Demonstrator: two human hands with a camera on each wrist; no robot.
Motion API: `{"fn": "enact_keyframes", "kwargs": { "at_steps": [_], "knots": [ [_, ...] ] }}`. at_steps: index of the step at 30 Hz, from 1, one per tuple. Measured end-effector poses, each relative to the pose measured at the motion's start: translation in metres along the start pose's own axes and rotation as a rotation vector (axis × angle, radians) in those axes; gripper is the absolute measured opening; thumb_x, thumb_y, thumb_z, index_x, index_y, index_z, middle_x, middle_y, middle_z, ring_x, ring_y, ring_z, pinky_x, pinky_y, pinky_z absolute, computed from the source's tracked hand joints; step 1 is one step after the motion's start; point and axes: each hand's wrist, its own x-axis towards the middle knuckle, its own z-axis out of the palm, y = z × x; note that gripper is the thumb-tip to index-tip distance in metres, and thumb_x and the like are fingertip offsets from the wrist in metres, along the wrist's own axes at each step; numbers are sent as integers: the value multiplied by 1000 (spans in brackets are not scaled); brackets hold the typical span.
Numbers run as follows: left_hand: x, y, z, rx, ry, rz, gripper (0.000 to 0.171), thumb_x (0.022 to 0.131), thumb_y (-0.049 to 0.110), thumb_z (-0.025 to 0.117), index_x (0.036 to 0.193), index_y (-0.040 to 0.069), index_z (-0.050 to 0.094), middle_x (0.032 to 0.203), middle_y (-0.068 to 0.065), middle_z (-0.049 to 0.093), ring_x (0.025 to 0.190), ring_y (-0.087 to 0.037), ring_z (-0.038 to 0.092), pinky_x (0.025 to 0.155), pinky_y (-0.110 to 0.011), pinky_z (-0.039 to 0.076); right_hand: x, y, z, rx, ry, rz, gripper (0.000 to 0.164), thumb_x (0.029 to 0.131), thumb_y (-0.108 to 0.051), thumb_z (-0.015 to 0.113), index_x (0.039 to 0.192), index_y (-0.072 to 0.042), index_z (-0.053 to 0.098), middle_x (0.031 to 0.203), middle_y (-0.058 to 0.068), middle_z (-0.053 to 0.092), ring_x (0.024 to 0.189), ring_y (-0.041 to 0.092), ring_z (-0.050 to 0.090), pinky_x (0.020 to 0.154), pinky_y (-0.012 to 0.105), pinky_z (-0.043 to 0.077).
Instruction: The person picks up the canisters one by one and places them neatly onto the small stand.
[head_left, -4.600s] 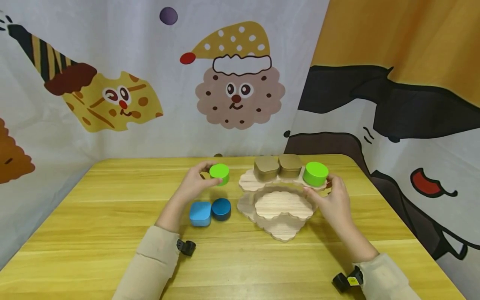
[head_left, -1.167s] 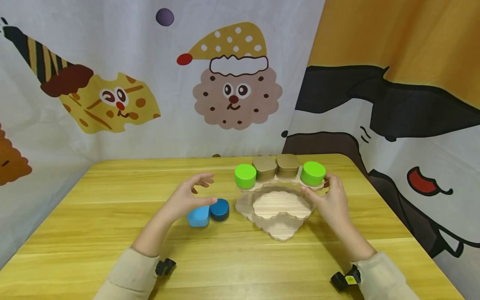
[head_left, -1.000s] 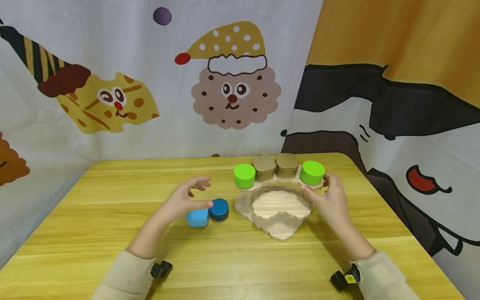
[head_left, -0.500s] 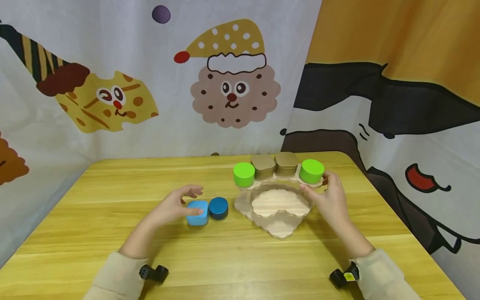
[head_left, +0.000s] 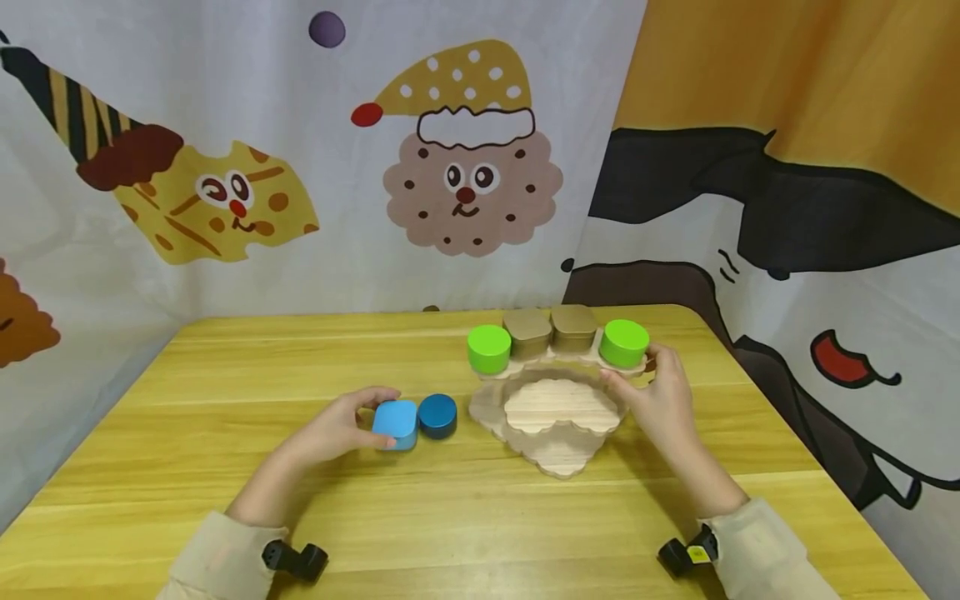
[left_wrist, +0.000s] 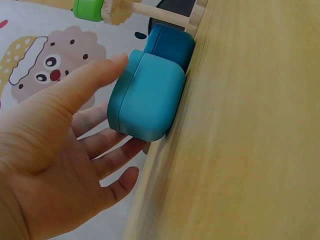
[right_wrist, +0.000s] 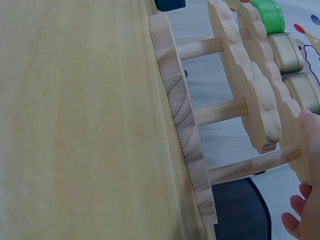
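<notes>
My left hand (head_left: 337, 427) is around a light blue rounded-square tin (head_left: 397, 422) on the table, thumb at its near side and fingers at its far side. In the left wrist view the thumb (left_wrist: 107, 70) lies at the tin's lid edge, with the fingers partly hidden behind it. A dark blue round tin (head_left: 437, 416) stands right beside it. My right hand (head_left: 663, 396) pinches the right end of the top tier of a tiered wooden stand (head_left: 562, 406). That tier bears two green round tins (head_left: 489, 349) at its ends and two gold tins (head_left: 573, 328) between.
Dowels (right_wrist: 222, 111) hold the stand's scalloped tiers above its base (right_wrist: 182, 125). The wooden table (head_left: 480, 525) ends at a back edge in front of a cartoon-printed curtain (head_left: 300, 100). Black cameras (head_left: 295, 560) sit on both wrists.
Earlier my left hand placed a green tin on the left end of the top tier. It then came back leftward and down around the light blue tin. My right hand keeps its place.
</notes>
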Motion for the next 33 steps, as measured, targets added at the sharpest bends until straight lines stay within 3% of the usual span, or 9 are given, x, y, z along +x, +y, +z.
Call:
{"fn": "enact_keyframes", "kwargs": {
  "at_steps": [14,33],
  "knots": [
    [-1,3,-1,-6,28,-21,60,76,15,82,129,1,57,111,-9,59,97,-26,50,74,-38,45,0,-1,-1,3,-8,27,68,77,-30,82,120,10,47,100,17,47,88,29,44,69,37,35],
    [0,17,0,74,115,80,55,76,19,82,125,4,60,116,-5,62,101,-24,50,83,-43,43,0,0,0,-16,0,14,68,77,-30,82,120,10,47,99,18,48,87,29,45,68,37,35]
  ]
}}
